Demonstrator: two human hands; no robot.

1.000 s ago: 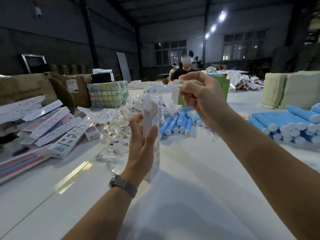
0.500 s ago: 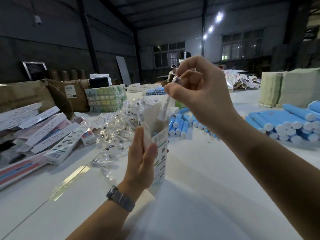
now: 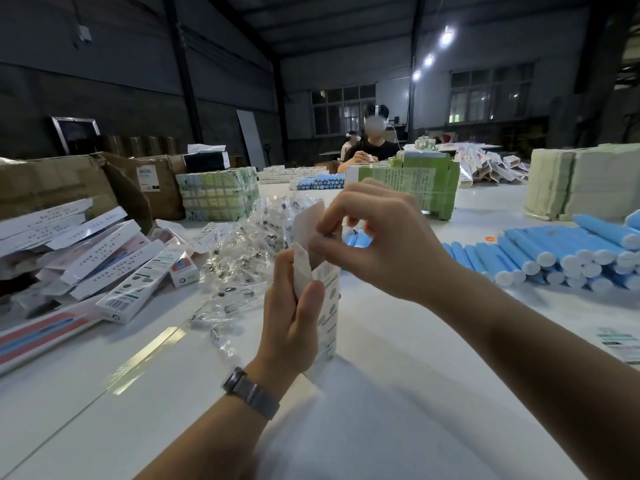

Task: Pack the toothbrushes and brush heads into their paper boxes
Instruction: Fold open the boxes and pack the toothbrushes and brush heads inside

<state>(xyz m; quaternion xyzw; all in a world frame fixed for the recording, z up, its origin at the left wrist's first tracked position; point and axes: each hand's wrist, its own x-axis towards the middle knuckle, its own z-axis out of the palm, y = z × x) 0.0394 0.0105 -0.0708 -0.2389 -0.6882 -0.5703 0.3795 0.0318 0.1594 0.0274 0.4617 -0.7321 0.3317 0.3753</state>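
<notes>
Lowering since before, right hand point(image 3: 381, 244) at box point(image 3: 327, 306) flap, left hand point(image 3: 294, 317) gripping

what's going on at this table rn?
A person is packing a paper box at a white table. The left hand grips the box upright; the right hand works at its open top, fingers on the flap. What went in is hidden. Bagged brush heads lie just behind, finished boxes to the left, blue tubes to the right.
</notes>
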